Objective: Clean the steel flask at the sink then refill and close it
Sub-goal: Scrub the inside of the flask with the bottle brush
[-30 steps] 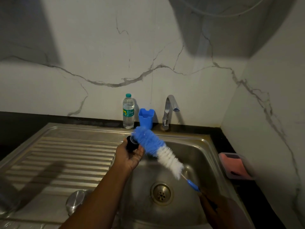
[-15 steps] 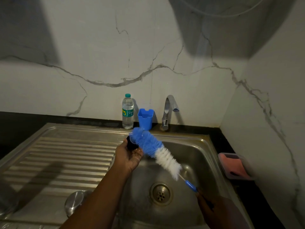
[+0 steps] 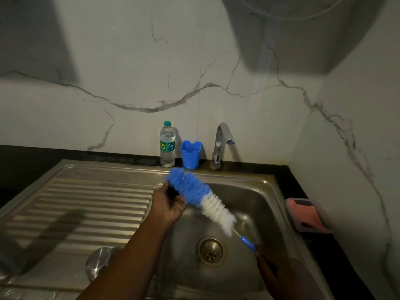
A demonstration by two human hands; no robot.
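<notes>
Plainly the scrubbing step is in hand. The left hand (image 3: 167,205) holds a small dark round object (image 3: 172,192) over the edge of the stainless steel sink basin (image 3: 255,195), fingers curled round it, while the right hand (image 3: 279,276) grips the blue handle of the long bottle brush with blue and white bristles (image 3: 202,197) low at the frame's edge. The blue bristle end presses against the dark object, so I judge it is being scoured; it may be the flask's cap or its mouth, I cannot tell which.

A rounded brushed-steel piece (image 3: 100,262) lies on the ridged steel draining board (image 3: 82,204) by the left forearm, possibly the flask body or its lid.

Next, I judge, the scrubbed part needs rinsing under the chrome tap (image 3: 219,144), which shows no water running.

Hard to read: the dark object is mostly covered by bristles and palm, the right fingers are in shadow and cut by the frame, and the steel piece is partly behind the arm. A clear plastic water bottle with a green cap (image 3: 167,144) and a blue plastic cup (image 3: 191,154) stand on the dark counter (image 3: 65,153) behind the sink.
</notes>
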